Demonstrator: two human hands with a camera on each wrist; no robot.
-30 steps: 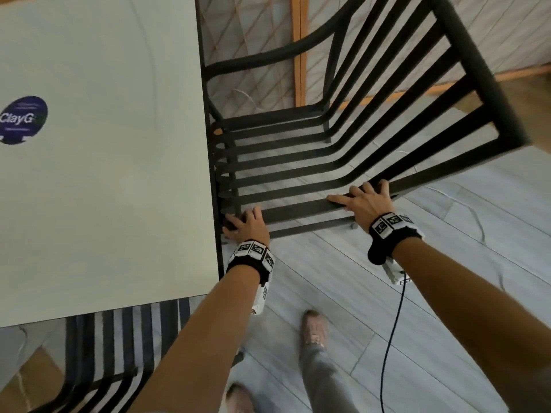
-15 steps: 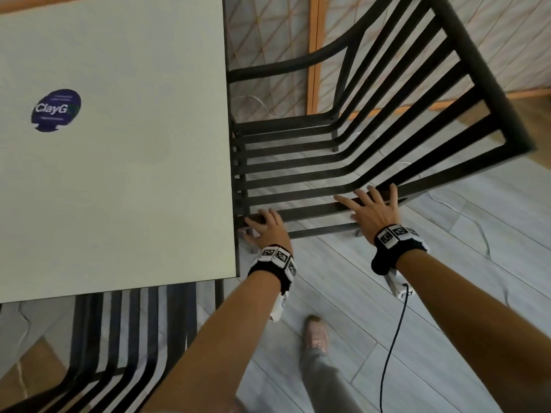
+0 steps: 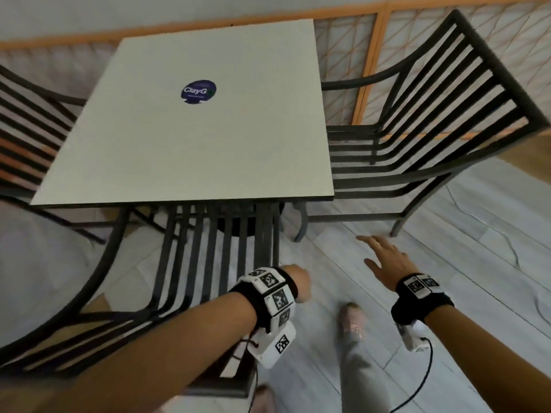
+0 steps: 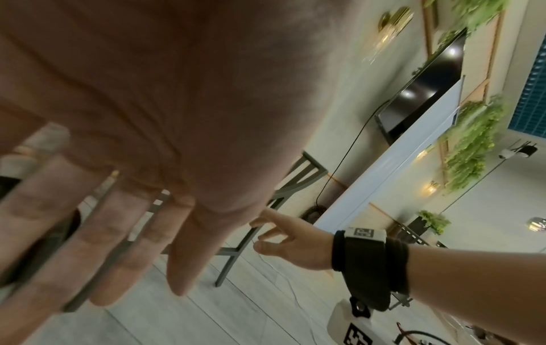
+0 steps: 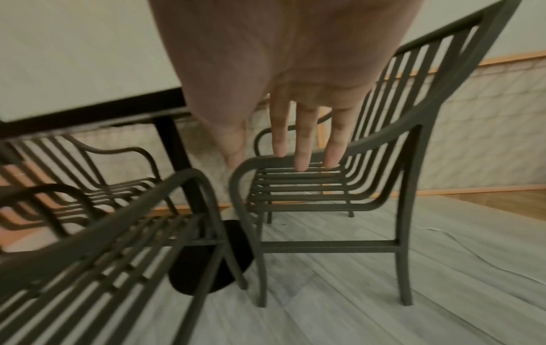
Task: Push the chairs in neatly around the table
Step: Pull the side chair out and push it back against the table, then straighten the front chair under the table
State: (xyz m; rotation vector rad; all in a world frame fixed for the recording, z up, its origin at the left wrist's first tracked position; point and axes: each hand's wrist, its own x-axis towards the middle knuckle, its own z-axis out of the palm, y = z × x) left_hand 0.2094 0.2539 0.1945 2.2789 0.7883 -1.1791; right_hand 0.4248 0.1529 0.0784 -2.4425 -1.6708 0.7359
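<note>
A white square table point(image 3: 185, 138) with a blue sticker stands in the middle of the head view. The black slatted right chair point(image 3: 447, 114) has its seat front at the table's right edge. The near chair point(image 3: 190, 263) has its seat partly under the front edge. My left hand point(image 3: 298, 283) is beside the near chair's right side, and its fingers point(image 4: 118, 233) are straight and hold nothing. My right hand point(image 3: 381, 254) hangs spread over the floor, short of the right chair point(image 5: 407, 163), fingers point(image 5: 301, 140) straight and empty.
A third black chair point(image 3: 26, 129) stands at the table's left side. The table rests on a black pedestal base point(image 5: 212, 256). A patterned wall panel with wooden trim point(image 3: 366, 70) runs behind. My foot point(image 3: 351, 320) and a dangling cable point(image 3: 426, 371) are on the grey plank floor.
Both hands have come off the right chair's near armrest and drawn back toward me. The view has pulled back and now takes in the whole table and the near chair.
</note>
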